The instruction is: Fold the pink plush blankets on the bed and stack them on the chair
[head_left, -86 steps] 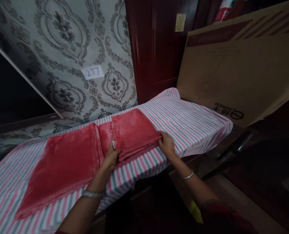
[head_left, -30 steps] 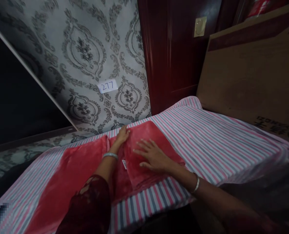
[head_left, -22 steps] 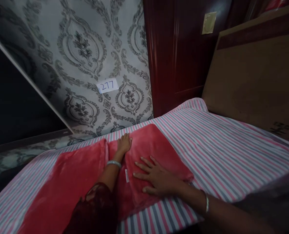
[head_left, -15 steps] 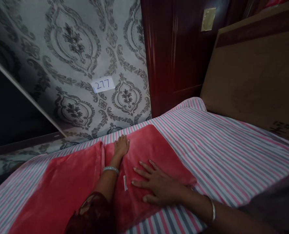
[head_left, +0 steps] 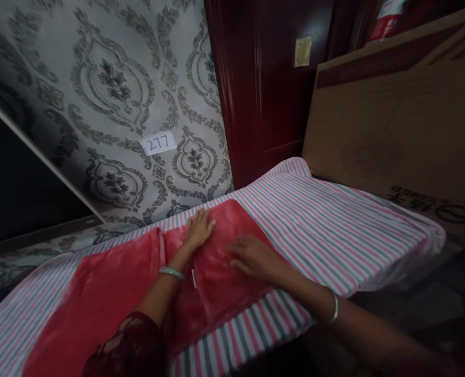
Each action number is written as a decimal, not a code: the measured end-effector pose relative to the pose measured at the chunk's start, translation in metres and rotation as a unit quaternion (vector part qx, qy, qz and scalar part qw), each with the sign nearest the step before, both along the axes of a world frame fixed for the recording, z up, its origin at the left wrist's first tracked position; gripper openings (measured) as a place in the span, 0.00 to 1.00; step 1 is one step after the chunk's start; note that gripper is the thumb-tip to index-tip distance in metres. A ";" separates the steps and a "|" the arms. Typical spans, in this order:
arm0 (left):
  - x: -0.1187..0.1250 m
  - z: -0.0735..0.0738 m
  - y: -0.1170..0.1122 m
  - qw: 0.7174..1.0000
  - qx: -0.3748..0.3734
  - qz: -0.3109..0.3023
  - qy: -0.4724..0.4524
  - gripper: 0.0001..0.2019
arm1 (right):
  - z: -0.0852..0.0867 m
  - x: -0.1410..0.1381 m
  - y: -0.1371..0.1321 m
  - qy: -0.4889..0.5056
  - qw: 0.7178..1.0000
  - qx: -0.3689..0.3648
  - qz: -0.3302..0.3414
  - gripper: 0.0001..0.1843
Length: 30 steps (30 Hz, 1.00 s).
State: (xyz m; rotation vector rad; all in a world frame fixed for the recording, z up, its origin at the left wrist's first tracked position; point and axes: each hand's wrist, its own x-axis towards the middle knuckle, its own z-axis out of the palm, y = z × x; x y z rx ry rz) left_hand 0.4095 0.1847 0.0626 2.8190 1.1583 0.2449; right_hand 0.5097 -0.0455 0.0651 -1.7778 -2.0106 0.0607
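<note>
Atop the pink-and-grey striped sheet [head_left: 334, 230], my left hand [head_left: 199, 230] lies flat, fingers slightly spread, on the folded red fleece blanket [head_left: 232, 222], pinching nothing. My right hand [head_left: 252, 256] touches the same plush fold, its fingers too blurred to read. A small white tag [head_left: 194, 278] juts from the fold. A second red blanket [head_left: 95, 293] lies just beside, partly hidden by my dark lace sleeve [head_left: 126, 345].

On the pink-and-grey striped cotton sheet [head_left: 334, 230] lie a folded red fleece blanket [head_left: 91, 298] and, to its right, a second folded red fleece blanket [head_left: 220, 283], under my left hand [head_left: 199, 229] and right hand [head_left: 252, 256]. Behind the sheet stand a grey damask-papered wall [head_left: 110, 89], a dark red wooden door [head_left: 264, 89] and a flat brown cardboard carton [head_left: 382, 131], left to right.
</note>
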 end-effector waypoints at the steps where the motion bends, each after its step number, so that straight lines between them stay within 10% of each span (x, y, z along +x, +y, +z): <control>1: 0.005 0.000 -0.010 0.999 0.003 -0.045 0.005 0.33 | 0.000 0.006 -0.001 -0.013 0.998 0.019 -0.060 0.27; 5: 0.022 -0.008 -0.040 0.992 0.008 -0.121 0.043 0.34 | -0.027 0.021 -0.008 -0.062 0.989 -0.012 -0.133 0.42; 18: 0.022 -0.038 -0.044 0.991 -0.001 -0.120 0.054 0.36 | -0.082 0.028 -0.015 -0.073 0.990 -0.027 -0.122 0.39; 25: 0.013 -0.011 -0.048 0.985 -0.114 -0.128 0.011 0.33 | -0.090 0.031 -0.013 -0.103 0.988 -0.013 -0.110 0.37; 30: -0.052 0.017 -0.042 0.992 -0.092 -0.077 -0.032 0.31 | -0.082 0.029 -0.016 -0.094 0.988 -0.030 -0.119 0.37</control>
